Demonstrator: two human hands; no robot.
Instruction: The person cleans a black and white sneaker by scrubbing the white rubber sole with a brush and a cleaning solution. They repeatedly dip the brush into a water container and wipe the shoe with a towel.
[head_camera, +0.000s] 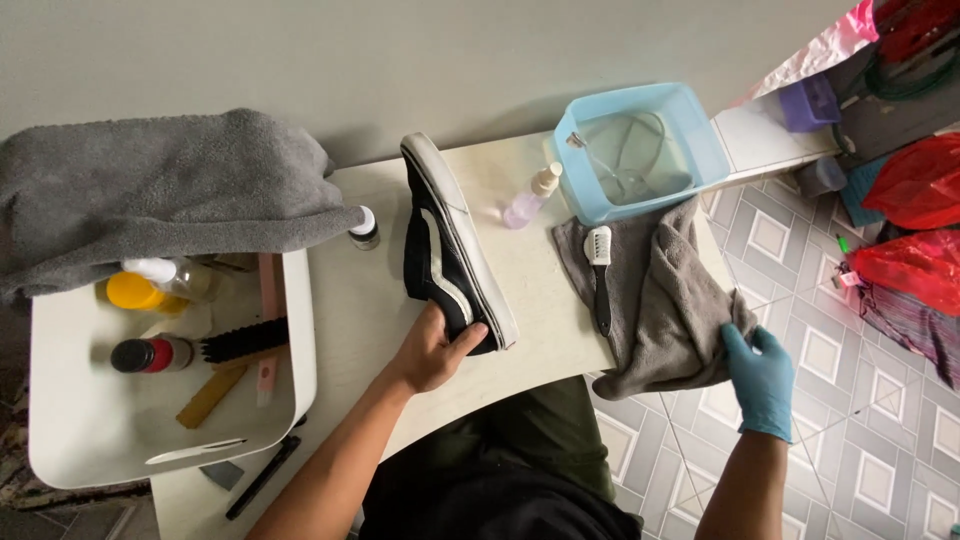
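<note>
Shoe (447, 250), black with a white stripe, lies on its side mid-surface (540, 290) so we can reach its sidewall; our bare left hand (432, 350) clamps its near end steady. Our gloved right hand (757, 372) pinches the grey cloth (665, 300) carrying a brush (600, 275), beside the blue basin (640, 150).

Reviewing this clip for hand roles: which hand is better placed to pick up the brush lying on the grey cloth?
Probably the right hand: gloved, it already grips the grey cloth beside the brush. The left hand holds the black shoe.
</note>
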